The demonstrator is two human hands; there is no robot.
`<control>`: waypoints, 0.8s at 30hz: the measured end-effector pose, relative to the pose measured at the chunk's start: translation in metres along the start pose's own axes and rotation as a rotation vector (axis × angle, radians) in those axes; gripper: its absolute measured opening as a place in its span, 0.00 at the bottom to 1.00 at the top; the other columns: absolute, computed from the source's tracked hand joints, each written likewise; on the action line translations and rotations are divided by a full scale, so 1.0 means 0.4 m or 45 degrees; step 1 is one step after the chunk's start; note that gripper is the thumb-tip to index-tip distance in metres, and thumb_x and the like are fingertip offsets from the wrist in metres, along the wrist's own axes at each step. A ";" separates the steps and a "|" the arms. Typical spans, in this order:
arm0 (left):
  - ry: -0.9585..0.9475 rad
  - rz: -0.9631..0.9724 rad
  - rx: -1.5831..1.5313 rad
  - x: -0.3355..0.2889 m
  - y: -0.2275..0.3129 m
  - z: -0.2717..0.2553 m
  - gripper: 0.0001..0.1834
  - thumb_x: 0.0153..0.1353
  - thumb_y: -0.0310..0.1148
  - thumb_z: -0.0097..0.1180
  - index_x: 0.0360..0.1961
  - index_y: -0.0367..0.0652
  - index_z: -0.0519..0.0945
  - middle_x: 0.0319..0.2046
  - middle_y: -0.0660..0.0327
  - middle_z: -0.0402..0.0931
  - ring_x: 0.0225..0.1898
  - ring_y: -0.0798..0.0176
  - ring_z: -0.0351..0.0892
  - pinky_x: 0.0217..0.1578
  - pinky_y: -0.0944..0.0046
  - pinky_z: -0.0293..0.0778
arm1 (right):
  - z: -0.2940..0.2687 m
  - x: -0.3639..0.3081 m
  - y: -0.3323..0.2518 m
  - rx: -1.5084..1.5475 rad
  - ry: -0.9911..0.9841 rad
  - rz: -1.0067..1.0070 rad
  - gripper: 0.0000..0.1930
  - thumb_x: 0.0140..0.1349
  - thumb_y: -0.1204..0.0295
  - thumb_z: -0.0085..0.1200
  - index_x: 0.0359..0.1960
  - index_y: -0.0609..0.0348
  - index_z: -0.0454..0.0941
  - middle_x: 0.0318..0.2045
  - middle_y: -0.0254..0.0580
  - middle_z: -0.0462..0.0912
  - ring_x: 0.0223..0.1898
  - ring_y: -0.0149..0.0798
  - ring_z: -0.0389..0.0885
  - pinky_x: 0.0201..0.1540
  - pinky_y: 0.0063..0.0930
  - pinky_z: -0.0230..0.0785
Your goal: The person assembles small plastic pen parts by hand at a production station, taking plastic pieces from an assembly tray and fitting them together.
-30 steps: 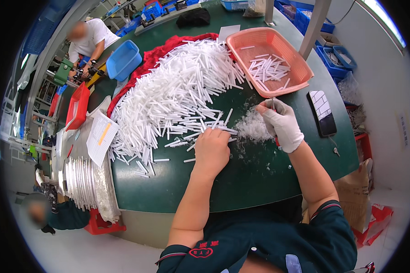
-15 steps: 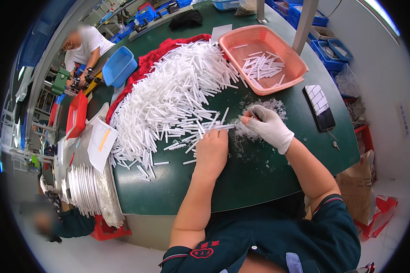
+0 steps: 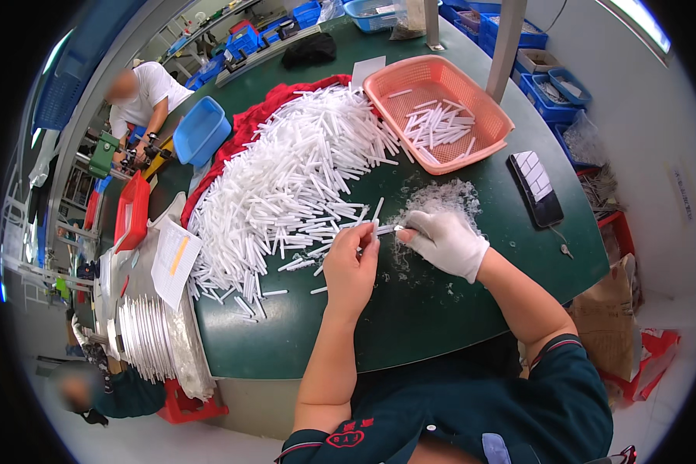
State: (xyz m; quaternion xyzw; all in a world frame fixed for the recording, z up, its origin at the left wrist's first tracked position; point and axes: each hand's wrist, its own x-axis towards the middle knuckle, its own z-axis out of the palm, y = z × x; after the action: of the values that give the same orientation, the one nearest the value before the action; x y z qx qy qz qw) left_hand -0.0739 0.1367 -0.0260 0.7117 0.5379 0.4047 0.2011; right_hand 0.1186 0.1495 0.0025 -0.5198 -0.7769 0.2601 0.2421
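Near the middle of the table, my left hand (image 3: 351, 267) is closed, thumb and fingers pinching a slim white tube (image 3: 385, 230) whose end points toward the right hand. My right hand (image 3: 447, 241), in a white glove with bare thumb tip, is closed at that end of the tube. What sits inside the glove's grip is hidden. Behind and under the glove lies a heap of clear curly shavings (image 3: 448, 195). A large pile of white tubes (image 3: 286, 178) spreads to the left on a red cloth (image 3: 247, 121).
A pink basket (image 3: 491, 148) with several tubes stands behind my right hand. A phone (image 3: 535, 188) lies on the right. To the left are a blue bin (image 3: 201, 130), a red tray (image 3: 133, 207) and a paper sheet (image 3: 175, 259). A person (image 3: 148, 97) sits at far left.
My right hand has come down off the shavings toward the left hand. My left hand has drawn back slightly from the pile, and a tube now shows between its fingers.
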 end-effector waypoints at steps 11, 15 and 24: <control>-0.069 -0.058 -0.564 -0.007 0.016 0.002 0.10 0.55 0.21 0.60 0.40 0.39 0.79 0.32 0.65 0.77 0.29 0.74 0.70 0.31 0.74 0.67 | 0.002 -0.014 -0.030 0.142 0.232 -0.167 0.16 0.59 0.57 0.56 0.34 0.58 0.72 0.21 0.50 0.77 0.26 0.55 0.78 0.27 0.41 0.69; -0.040 0.050 -0.475 -0.006 0.020 0.003 0.09 0.55 0.22 0.61 0.38 0.39 0.79 0.30 0.66 0.77 0.27 0.75 0.69 0.32 0.74 0.66 | 0.001 -0.014 -0.028 0.094 0.214 -0.147 0.16 0.59 0.57 0.56 0.35 0.58 0.72 0.21 0.50 0.78 0.27 0.54 0.79 0.27 0.42 0.69; -0.007 0.153 -0.444 -0.002 0.020 0.007 0.10 0.54 0.21 0.61 0.38 0.39 0.80 0.30 0.65 0.77 0.27 0.73 0.69 0.31 0.73 0.67 | 0.001 -0.016 -0.028 -0.022 0.254 -0.189 0.16 0.59 0.55 0.54 0.33 0.56 0.72 0.21 0.49 0.77 0.26 0.53 0.79 0.26 0.43 0.69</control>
State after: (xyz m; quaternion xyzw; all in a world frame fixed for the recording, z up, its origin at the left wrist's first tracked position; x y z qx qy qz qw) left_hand -0.0671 0.1335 -0.0221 0.6978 0.4156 0.5011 0.2986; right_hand 0.1130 0.1398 0.0087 -0.4862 -0.7874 0.1818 0.3324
